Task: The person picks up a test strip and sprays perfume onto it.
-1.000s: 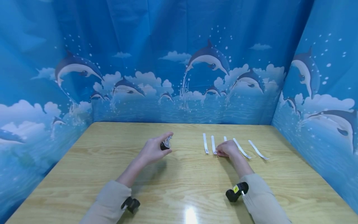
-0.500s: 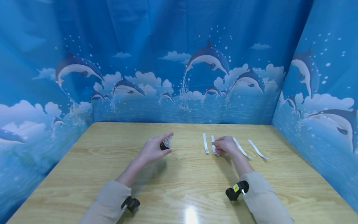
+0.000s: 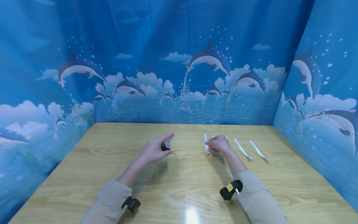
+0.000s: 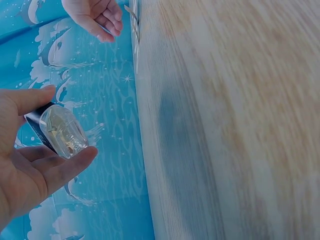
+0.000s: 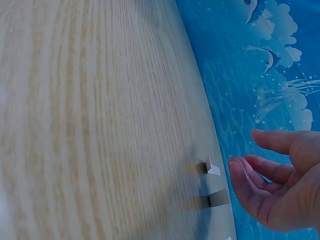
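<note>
My left hand (image 3: 153, 149) holds a small clear bottle (image 3: 168, 142) with a black part above the table, gripping it between thumb and fingers. In the left wrist view, raised lettering and gold-coloured bits show on the clear side of the bottle (image 4: 64, 131). Over the left end of a row of white paper strips hovers my right hand (image 3: 219, 143). Its thumb stands apart from the loosely bent fingers (image 5: 245, 192), with nothing between them. The leftmost strip (image 3: 205, 138) lies right at the fingertips. Two strips are partly hidden beneath the hand.
Two more curved strips, an inner one (image 3: 241, 148) and an outer one (image 3: 258, 150), lie to the right of the hand. A wooden table (image 3: 179, 186) carries everything. Blue dolphin-print curtain (image 3: 167, 105) closes off its back and sides.
My right hand has lifted a little and moved left along the strips, from the second strip towards the leftmost one. My left hand keeps the bottle in the same place.
</note>
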